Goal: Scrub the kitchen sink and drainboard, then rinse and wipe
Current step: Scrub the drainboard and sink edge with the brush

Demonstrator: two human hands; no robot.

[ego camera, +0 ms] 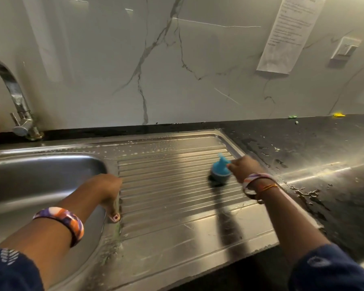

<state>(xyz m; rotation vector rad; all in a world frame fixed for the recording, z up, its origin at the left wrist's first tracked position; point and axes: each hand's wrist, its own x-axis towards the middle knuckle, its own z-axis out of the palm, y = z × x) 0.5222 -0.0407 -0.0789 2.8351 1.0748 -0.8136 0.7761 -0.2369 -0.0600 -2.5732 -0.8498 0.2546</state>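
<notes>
Both hands engaged: my right hand (241, 167) clamped the blue round-headed scrub brush (220, 171) near the ribbed steel drainboard (166, 185)'s far right corner; my left hand (107, 190) pressed, fingers curled around nothing, on its left edge; suds risked slippage.

Dim, greenish indoor light; soft glare streaks the drainboard (177, 196) and the counter's (324, 164) right edge – perhaps from overhead; the right hand (243, 168) blurs; wide-angle bending curves the edges; the wall notice (286, 34) is unreadable.
</notes>
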